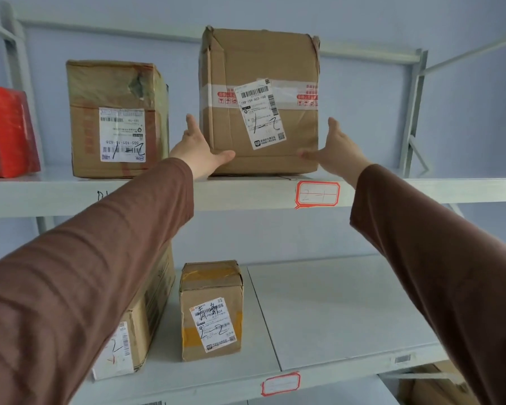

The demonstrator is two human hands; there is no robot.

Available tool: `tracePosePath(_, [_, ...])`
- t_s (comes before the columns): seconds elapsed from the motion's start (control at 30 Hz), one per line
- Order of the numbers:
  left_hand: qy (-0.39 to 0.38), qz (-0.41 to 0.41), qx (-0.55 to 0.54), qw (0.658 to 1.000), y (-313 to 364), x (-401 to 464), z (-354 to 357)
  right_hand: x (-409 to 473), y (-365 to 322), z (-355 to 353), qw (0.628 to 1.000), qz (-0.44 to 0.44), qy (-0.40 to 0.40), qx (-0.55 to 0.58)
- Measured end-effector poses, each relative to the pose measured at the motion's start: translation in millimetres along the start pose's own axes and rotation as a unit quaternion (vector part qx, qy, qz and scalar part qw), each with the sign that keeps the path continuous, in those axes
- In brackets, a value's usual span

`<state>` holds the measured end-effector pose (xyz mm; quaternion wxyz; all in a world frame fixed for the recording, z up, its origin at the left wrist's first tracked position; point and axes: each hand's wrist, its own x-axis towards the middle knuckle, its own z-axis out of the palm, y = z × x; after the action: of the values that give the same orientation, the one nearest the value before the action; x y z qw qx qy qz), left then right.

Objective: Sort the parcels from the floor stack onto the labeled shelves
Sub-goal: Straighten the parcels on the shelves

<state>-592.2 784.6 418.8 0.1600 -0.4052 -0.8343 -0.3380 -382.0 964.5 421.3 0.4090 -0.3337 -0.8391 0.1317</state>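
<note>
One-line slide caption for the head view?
Both open hands, left hand and right hand, flank a tall brown cardboard parcel on the upper white shelf.

Pale blue wall (465, 112) is filling the background. Red plastic-wrapped packet (9, 130) is sitting in front of the wall at its far left, partly cropped. Black pen scribble (101, 195) is showing below the wall's left part. Small grey sticker (402, 359) is showing well below its right part, text unreadable.
</note>
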Motion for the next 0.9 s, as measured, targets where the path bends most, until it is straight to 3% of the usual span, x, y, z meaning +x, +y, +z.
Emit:
tracePosePath(0.2, [0.003, -0.023, 0.007, 1.000, 4.8, 11.9, 9.1, 26.7, 7.2, 11.4, 0.995, 0.027, -0.061, 0.079])
tracePosePath(0.53, [-0.020, -0.042, -0.010, 0.999, 18.4, 29.8, 15.8, 50.4, 12.6, 28.8, 0.998, 0.017, -0.059, 0.025])
tracePosePath(0.9, [-0.019, -0.035, -0.018, 0.999, 13.5, 46.5, 25.0, 60.6, 17.1, 36.4, 0.997, 0.021, -0.064, 0.039])
